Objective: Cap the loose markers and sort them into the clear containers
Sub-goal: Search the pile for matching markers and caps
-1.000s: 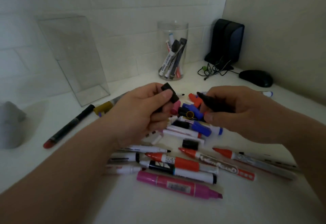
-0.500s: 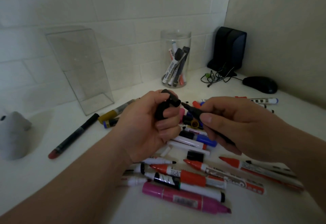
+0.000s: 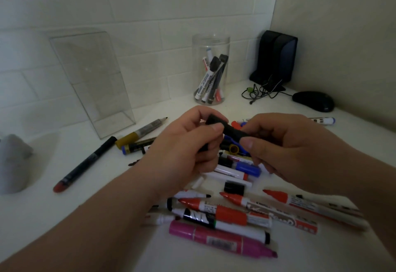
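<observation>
The left hand (image 3: pixel 188 147) pinches a black cap (image 3: pixel 215 120) between thumb and curled fingers, above the loose pile (image 3: pixel 227 211). The cap meets the end of the black marker (image 3: pixel 234 132). The marker's long axis runs rightward and slightly down into the right hand (image 3: pixel 285 149), whose fingers are wrapped round it (whether the cap is fully seated I cannot tell). Pressing it home means squeezing along that line.

Black marker (image 3: pixel 232 131) capped, held above pile
</observation>
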Tool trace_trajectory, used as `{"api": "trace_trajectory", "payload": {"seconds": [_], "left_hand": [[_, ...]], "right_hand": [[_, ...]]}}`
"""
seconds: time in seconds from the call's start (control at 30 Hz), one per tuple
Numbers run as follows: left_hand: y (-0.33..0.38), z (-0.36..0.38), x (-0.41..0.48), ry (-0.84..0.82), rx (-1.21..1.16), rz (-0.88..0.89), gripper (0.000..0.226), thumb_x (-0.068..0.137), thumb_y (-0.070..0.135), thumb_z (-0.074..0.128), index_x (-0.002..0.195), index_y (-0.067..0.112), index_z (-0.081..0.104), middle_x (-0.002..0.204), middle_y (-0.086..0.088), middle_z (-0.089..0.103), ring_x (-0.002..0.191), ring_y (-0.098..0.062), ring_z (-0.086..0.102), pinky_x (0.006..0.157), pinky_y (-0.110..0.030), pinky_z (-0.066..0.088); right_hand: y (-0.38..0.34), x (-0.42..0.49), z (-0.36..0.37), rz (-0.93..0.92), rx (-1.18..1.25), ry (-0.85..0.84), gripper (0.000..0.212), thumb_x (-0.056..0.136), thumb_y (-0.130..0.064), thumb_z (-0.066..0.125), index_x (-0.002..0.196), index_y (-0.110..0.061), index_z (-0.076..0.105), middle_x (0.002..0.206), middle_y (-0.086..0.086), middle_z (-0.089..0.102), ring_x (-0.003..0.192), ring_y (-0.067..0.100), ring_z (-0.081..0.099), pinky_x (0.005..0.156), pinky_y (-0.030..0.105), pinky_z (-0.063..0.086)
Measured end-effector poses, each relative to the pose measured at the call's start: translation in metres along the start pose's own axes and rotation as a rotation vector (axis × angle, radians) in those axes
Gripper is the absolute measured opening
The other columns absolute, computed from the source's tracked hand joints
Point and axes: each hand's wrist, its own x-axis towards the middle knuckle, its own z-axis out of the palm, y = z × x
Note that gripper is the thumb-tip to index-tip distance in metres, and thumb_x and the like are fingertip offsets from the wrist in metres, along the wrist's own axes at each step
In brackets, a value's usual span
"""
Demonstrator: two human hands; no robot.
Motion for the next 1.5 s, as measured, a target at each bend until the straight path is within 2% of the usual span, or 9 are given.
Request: {"api": "trace_trajectory", "payload": {"seconds": [0.23, 0.37, 0.5, 0.7, 0.8, 0.97, 1.13, 1.37, 1.5], "left_hand": [[0.006, -0.003, -0.006, 0.1, 0.744, 0.07, 0.032, 0.093, 0.051, 0.047, 0.087, 0.024, 0.062, 0.057, 0.012, 0.05, 0.048, -0.005, 0.042, 0.05, -0.022, 0.036], [0.007, -0.001, -0.005, 0.061, 0.668, 0.048, 0.033, 0.094, 0.048, 0.048, 0.077, 0.022, 0.059, 0.054, 0.008, 0.048, 0.047, -0.012, 0.038, 0.046, -0.027, 0.034], [0.006, -0.003, -0.005, 0.002, 0.696, 0.035, 0.035, 0.089, 0.053, 0.05, 0.089, 0.019, 0.062, 0.056, 0.011, 0.049, 0.048, -0.008, 0.04, 0.05, -0.027, 0.035], [0.007, -0.005, -0.005, -0.045, 0.746, 0.054, 0.027, 0.091, 0.049, 0.052, 0.091, 0.024, 0.063, 0.058, 0.012, 0.05, 0.05, -0.005, 0.042, 0.053, -0.025, 0.036], [0.005, -0.004, -0.005, -0.043, 0.687, 0.049, 0.025, 0.095, 0.049, 0.054, 0.088, 0.027, 0.062, 0.059, 0.011, 0.049, 0.05, -0.009, 0.041, 0.052, -0.029, 0.035], [0.002, 0.004, -0.004, 0.025, 0.629, 0.078, 0.027, 0.094, 0.05, 0.054, 0.091, 0.025, 0.065, 0.061, 0.007, 0.048, 0.053, -0.013, 0.04, 0.053, -0.034, 0.036], [0.003, 0.006, -0.007, 0.004, 0.715, 0.082, 0.013, 0.095, 0.045, 0.056, 0.097, 0.034, 0.062, 0.061, 0.017, 0.054, 0.051, -0.003, 0.044, 0.054, -0.028, 0.037], [0.009, 0.016, -0.011, 0.013, 0.737, 0.124, 0.019, 0.086, 0.041, 0.059, 0.098, 0.028, 0.067, 0.059, 0.019, 0.055, 0.049, 0.002, 0.045, 0.049, -0.012, 0.036], [0.009, 0.019, -0.011, 0.04, 0.737, 0.161, 0.019, 0.081, 0.044, 0.059, 0.09, 0.03, 0.067, 0.056, 0.019, 0.056, 0.047, 0.002, 0.046, 0.048, -0.012, 0.037]], "right_hand": [[0.002, -0.002, -0.004, -0.163, -0.192, 0.112, 0.03, 0.078, -0.047, 0.062, 0.108, -0.046, 0.069, 0.086, -0.025, 0.068, 0.081, -0.001, 0.063, 0.064, 0.013, 0.048], [-0.002, -0.004, -0.004, -0.274, -0.302, 0.106, 0.036, 0.087, -0.039, 0.06, 0.123, -0.043, 0.066, 0.082, -0.024, 0.064, 0.078, 0.003, 0.061, 0.066, 0.018, 0.045], [-0.003, -0.004, -0.003, -0.32, -0.378, 0.125, 0.035, 0.089, -0.041, 0.059, 0.122, -0.038, 0.068, 0.082, -0.021, 0.067, 0.073, 0.004, 0.061, 0.063, 0.023, 0.05], [-0.001, -0.003, 0.001, -0.242, -0.137, 0.117, 0.03, 0.079, -0.05, 0.063, 0.107, -0.047, 0.071, 0.089, -0.033, 0.069, 0.083, -0.009, 0.065, 0.074, 0.003, 0.046], [0.0, -0.001, 0.001, -0.223, -0.093, 0.09, 0.021, 0.078, -0.048, 0.066, 0.098, -0.054, 0.066, 0.092, -0.031, 0.069, 0.081, -0.004, 0.066, 0.074, 0.007, 0.048], [0.003, -0.001, -0.005, -0.203, -0.099, 0.091, 0.026, 0.081, -0.05, 0.062, 0.105, -0.048, 0.07, 0.087, -0.024, 0.072, 0.077, 0.002, 0.067, 0.073, 0.017, 0.052], [0.005, -0.003, -0.008, -0.176, -0.119, 0.082, 0.03, 0.079, -0.053, 0.065, 0.109, -0.051, 0.069, 0.088, -0.018, 0.074, 0.076, 0.007, 0.07, 0.07, 0.037, 0.059], [-0.001, -0.007, -0.011, -0.174, -0.222, 0.055, 0.025, 0.072, -0.058, 0.067, 0.094, -0.046, 0.067, 0.075, -0.025, 0.066, 0.064, 0.003, 0.063, 0.061, 0.013, 0.048], [-0.003, -0.01, -0.014, -0.197, -0.252, 0.073, 0.019, 0.075, -0.044, 0.068, 0.092, -0.037, 0.066, 0.079, -0.024, 0.066, 0.066, 0.004, 0.064, 0.062, 0.018, 0.051]]}}
